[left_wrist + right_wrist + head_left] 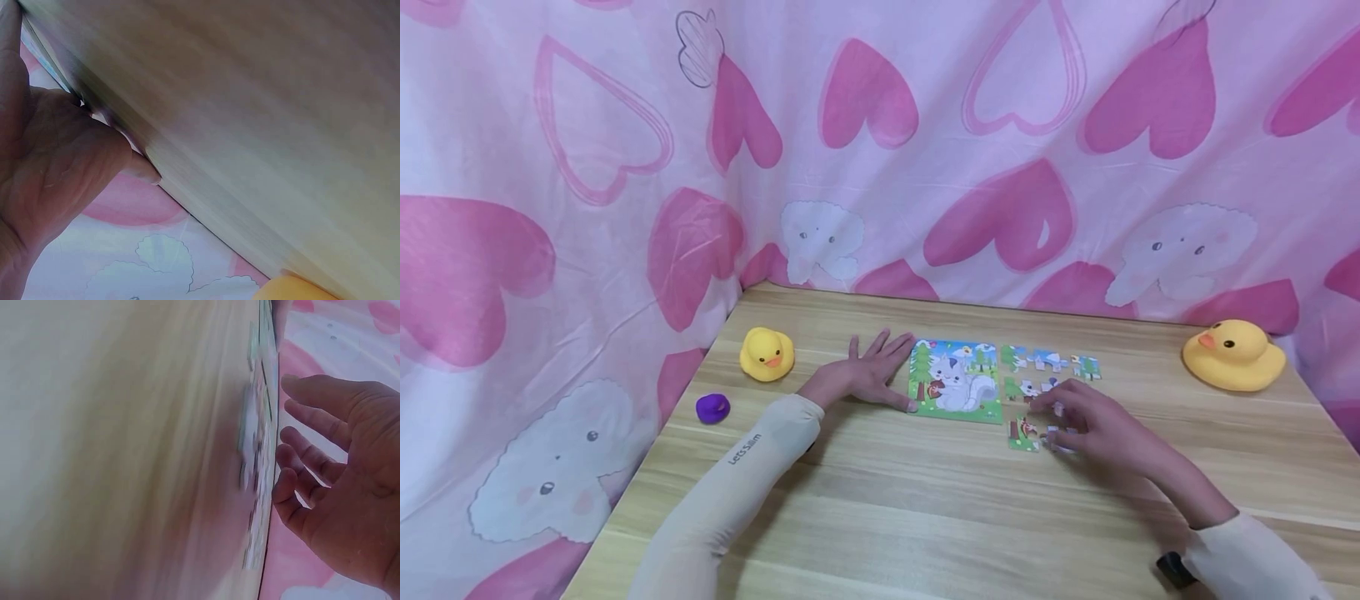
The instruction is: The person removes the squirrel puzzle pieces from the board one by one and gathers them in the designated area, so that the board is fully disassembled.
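A square picture card (957, 379) with a grey squirrel lies flat on the table. My left hand (876, 375) rests at the card's left side, fingers spread, with thumb and fingertips at its edge. Right of the card, several jigsaw pieces (1021, 433) lie in loose rows, parted by small gaps. Over the lower right pieces is my right hand (1097, 421), which covers part of them. In the right wrist view, this hand's fingers (312, 453) are loosely bent beside the pieces (250, 431), with nothing between them and the thumb.
Left of the left hand sit a small yellow rubber duck (767, 354) and a purple object (712, 408). A larger yellow duck (1234, 356) stands at the table's far right. Pink heart-patterned cloth (880, 192) hangs along the back and left of the wooden table (880, 517).
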### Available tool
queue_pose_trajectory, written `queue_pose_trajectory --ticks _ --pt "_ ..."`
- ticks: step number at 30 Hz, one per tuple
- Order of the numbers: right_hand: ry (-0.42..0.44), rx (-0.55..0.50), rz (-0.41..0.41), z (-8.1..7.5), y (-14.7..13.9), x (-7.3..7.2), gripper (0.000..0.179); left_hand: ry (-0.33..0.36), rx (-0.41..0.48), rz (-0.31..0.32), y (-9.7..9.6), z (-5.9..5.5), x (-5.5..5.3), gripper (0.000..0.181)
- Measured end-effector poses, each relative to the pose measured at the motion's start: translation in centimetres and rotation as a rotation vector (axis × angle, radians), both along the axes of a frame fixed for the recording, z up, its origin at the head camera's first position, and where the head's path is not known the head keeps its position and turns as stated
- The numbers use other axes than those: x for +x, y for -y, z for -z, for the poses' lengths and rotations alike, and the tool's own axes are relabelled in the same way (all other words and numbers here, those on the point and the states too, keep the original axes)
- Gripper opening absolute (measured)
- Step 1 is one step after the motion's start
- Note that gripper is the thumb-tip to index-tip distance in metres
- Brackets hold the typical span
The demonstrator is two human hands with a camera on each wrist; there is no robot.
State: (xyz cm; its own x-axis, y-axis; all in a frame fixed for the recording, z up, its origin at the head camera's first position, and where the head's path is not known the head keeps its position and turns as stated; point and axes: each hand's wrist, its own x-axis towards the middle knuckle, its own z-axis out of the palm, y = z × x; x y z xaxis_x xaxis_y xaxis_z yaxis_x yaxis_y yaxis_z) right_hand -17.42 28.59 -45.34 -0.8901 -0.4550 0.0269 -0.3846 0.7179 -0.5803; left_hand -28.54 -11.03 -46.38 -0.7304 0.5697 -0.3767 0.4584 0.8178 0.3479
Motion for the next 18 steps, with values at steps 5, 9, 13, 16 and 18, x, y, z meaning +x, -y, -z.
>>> queue_pose_trajectory --ticks 5,9,13,16,18 --pt "0.025 -0.036 -0.024 0.0 1.8 -1.0 0.041 -0.003 -0.007 -0.004 -0.1 0.0 0.0 0.125" --pt "0.054 -0.035 -0.034 0.0 3.2 -1.7 0.041 0.007 0.008 0.001 -0.1 0.0 0.0 0.125" --pt "0.09 -0.026 -0.036 -0.1 4.5 -2.3 0.041 0.009 0.012 0.003 0.0 0.0 0.0 0.125" --pt "0.107 -0.017 -0.038 -0.1 5.4 -2.5 0.043 0.006 0.007 0.003 0.0 0.0 0.0 0.126" --pt "0.107 0.0 -0.042 -0.1 6.0 -2.7 0.044 0.003 0.005 0.003 0.1 0.1 0.0 0.126"
